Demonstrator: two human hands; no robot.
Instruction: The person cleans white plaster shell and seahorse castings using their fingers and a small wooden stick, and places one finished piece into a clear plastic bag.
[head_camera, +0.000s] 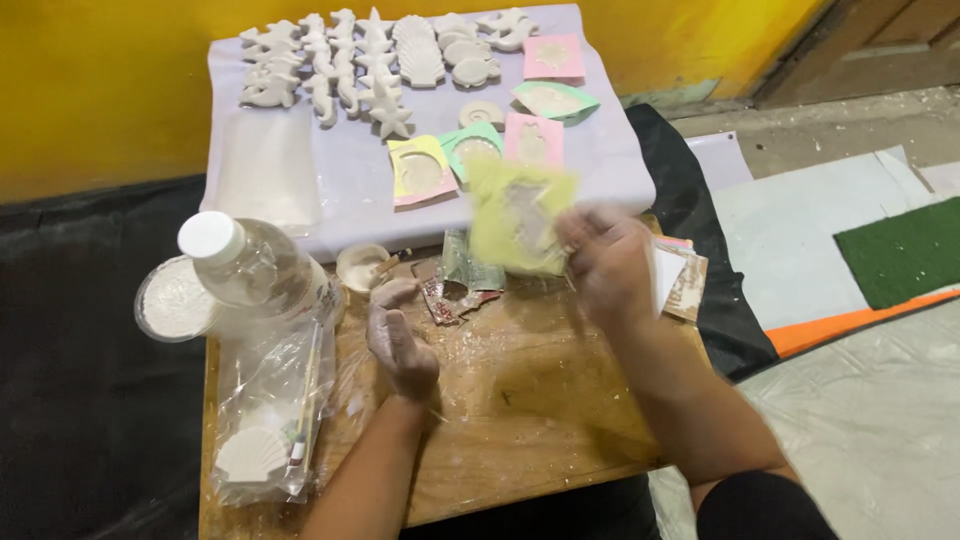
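Observation:
My right hand (608, 262) holds a yellow-green square mould (518, 218) up above the wooden board (520, 410); the mould is blurred and shows a pale cast in its middle. My left hand (400, 340), dusted white, rests on the board with its fingers curled and nothing in it, just below a small white bowl (362, 266). Several coloured moulds (470, 155) filled with white plaster lie on the white sheet (350, 185) behind.
Rows of white plaster casts (370, 65) shaped like shells, starfish and seahorses fill the sheet's far end. A clear plastic bottle (255, 268), a round tub of white powder (175, 298) and a plastic bag with a shell cast (255, 452) sit at left. Card packets (685, 280) lie right.

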